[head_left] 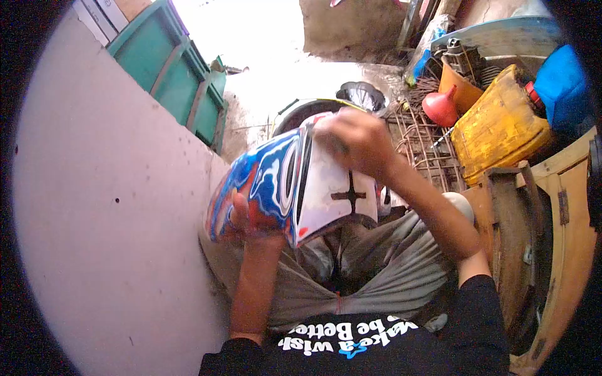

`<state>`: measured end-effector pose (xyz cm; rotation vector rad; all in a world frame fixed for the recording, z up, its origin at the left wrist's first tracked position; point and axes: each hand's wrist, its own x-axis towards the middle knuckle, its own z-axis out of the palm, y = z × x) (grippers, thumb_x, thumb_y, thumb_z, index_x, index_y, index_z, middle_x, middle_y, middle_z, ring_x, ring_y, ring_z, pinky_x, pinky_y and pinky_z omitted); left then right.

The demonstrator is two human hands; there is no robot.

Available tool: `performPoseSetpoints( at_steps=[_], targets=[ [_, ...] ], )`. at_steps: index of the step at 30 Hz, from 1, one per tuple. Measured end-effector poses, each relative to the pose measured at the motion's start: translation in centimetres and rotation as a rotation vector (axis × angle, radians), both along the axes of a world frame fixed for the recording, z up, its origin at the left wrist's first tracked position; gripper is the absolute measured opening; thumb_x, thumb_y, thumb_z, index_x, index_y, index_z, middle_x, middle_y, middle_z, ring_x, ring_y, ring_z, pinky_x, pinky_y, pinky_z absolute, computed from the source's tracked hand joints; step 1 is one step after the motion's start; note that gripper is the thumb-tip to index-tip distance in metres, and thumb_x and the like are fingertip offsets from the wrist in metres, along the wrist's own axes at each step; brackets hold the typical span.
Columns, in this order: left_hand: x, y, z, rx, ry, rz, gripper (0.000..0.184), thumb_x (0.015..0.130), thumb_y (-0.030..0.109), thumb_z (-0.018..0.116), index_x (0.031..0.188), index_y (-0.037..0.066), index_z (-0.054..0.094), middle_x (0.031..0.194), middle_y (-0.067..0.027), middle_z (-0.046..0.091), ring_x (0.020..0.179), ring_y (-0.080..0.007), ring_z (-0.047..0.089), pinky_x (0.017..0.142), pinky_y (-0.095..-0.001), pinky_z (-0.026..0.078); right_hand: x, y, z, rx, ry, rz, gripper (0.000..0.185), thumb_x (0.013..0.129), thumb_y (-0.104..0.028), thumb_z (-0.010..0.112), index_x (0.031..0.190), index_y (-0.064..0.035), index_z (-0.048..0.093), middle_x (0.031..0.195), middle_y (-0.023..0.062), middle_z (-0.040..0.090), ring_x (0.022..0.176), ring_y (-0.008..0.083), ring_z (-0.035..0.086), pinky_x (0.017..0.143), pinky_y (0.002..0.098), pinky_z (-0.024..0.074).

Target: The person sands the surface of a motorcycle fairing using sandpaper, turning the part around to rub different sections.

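A helmet (266,178) with swirled blue, red and white paint rests at my lap, between my knees. Its white section (326,188) carries a dark cross-shaped mark and a small red spot. My left hand (241,219) grips the painted side from below, thumb up against the surface. Over the top of the white section, my right hand (357,141) is curled and blurred by motion. Whatever its fingers may hold is hidden. Behind the helmet stands a dark round basin (301,113), partly covered from view.
A pale wall (113,200) runs close on my left, with a green cabinet (169,69) beyond it. To the right are a yellow jerrycan (498,128), a red funnel (441,105), a metal wire grid (420,147) and a wooden frame (558,244). A black plastic bag (362,95) lies ahead.
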<state>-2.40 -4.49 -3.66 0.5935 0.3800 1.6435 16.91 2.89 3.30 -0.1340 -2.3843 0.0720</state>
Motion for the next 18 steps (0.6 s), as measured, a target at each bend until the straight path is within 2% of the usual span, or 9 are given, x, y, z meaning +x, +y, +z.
performPoseSetpoints(
  at_steps=[2,5,8,9,11,13,16,17,18],
  targets=[
    [-0.9,1.1,-1.7,0.068,-0.022,-0.054,0.105,0.086,0.067,0.071,0.152,-0.007,0.037,0.147,-0.0258,0.053,0.131,-0.0384,0.058,0.112,-0.0511,0.047,0.4,1.1,0.3,-0.033,-0.026,-0.108,0.018,0.088,-0.015,0.066,0.104,-0.0113,0.073,0.112,0.0067,0.075,0.098,0.0183,0.074,0.085,0.0369,0.0611],
    [-1.5,0.0,1.6,-0.002,0.125,-0.018,0.109,0.085,0.07,0.07,0.152,-0.009,0.036,0.148,-0.0259,0.053,0.13,-0.038,0.059,0.111,-0.0496,0.049,-0.4,-0.2,0.2,0.121,0.046,0.186,0.017,0.088,-0.017,0.068,0.104,-0.0126,0.073,0.107,0.006,0.076,0.099,0.0208,0.074,0.08,0.0382,0.0606],
    [0.7,-0.9,5.4,-0.047,0.163,0.064,0.111,0.085,0.073,0.068,0.151,-0.01,0.036,0.147,-0.0264,0.053,0.13,-0.0377,0.059,0.111,-0.0494,0.048,2.0,5.7,0.7,-0.133,0.011,-0.384,0.013,0.086,-0.02,0.072,0.097,-0.0143,0.074,0.102,0.0045,0.077,0.094,0.0227,0.075,0.08,0.0403,0.0601],
    [0.5,-0.7,4.4,-0.038,0.152,0.075,0.112,0.084,0.075,0.066,0.151,-0.01,0.036,0.147,-0.0262,0.053,0.129,-0.0375,0.059,0.111,-0.0496,0.048,2.2,6.0,0.7,-0.014,0.028,-0.426,0.012,0.084,-0.022,0.073,0.094,-0.0156,0.074,0.1,0.0046,0.077,0.092,0.0221,0.075,0.08,0.0396,0.0603],
    [-0.9,0.1,2.4,0.002,0.159,0.089,0.114,0.084,0.077,0.065,0.15,-0.011,0.037,0.146,-0.0259,0.054,0.128,-0.0373,0.06,0.111,-0.0497,0.048,1.1,2.5,-0.2,0.022,0.018,-0.234,0.011,0.086,-0.02,0.07,0.095,-0.0155,0.074,0.103,0.0041,0.077,0.096,0.02,0.075,0.082,0.0391,0.0606],
    [-1.1,0.5,2.2,0.038,0.121,0.139,0.113,0.083,0.078,0.065,0.148,-0.011,0.039,0.146,-0.026,0.054,0.128,-0.0371,0.06,0.112,-0.0488,0.047,-0.7,-1.4,0.4,0.14,0.022,0.128,0.018,0.088,-0.017,0.065,0.103,-0.0158,0.074,0.112,0.0018,0.075,0.102,0.0178,0.073,0.087,0.0384,0.0604],
    [-0.4,-0.2,3.9,-0.005,0.186,0.199,0.112,0.083,0.077,0.066,0.147,-0.011,0.041,0.145,-0.0266,0.054,0.129,-0.0371,0.059,0.113,-0.048,0.045,1.1,3.2,0.1,0.06,-0.024,-0.148,0.017,0.088,-0.017,0.065,0.102,-0.0131,0.073,0.109,0.0062,0.076,0.097,0.0212,0.074,0.083,0.037,0.0607],
    [-0.1,-0.6,4.9,-0.031,0.235,0.213,0.111,0.083,0.077,0.066,0.147,-0.011,0.041,0.146,-0.0269,0.054,0.129,-0.0372,0.058,0.114,-0.048,0.045,1.6,5.2,0.6,-0.056,0.097,-0.286,0.015,0.09,-0.017,0.063,0.101,-0.0128,0.073,0.105,0.0072,0.076,0.093,0.0226,0.075,0.08,0.0386,0.0607],
    [0.0,-0.7,4.7,0.01,0.228,0.206,0.111,0.084,0.077,0.066,0.147,-0.011,0.041,0.146,-0.0267,0.053,0.13,-0.0372,0.058,0.114,-0.0484,0.045,1.8,5.0,0.8,-0.058,0.035,-0.369,0.013,0.09,-0.016,0.064,0.098,-0.0132,0.073,0.103,0.0068,0.076,0.093,0.0235,0.075,0.084,0.0397,0.0603]
  ],
)
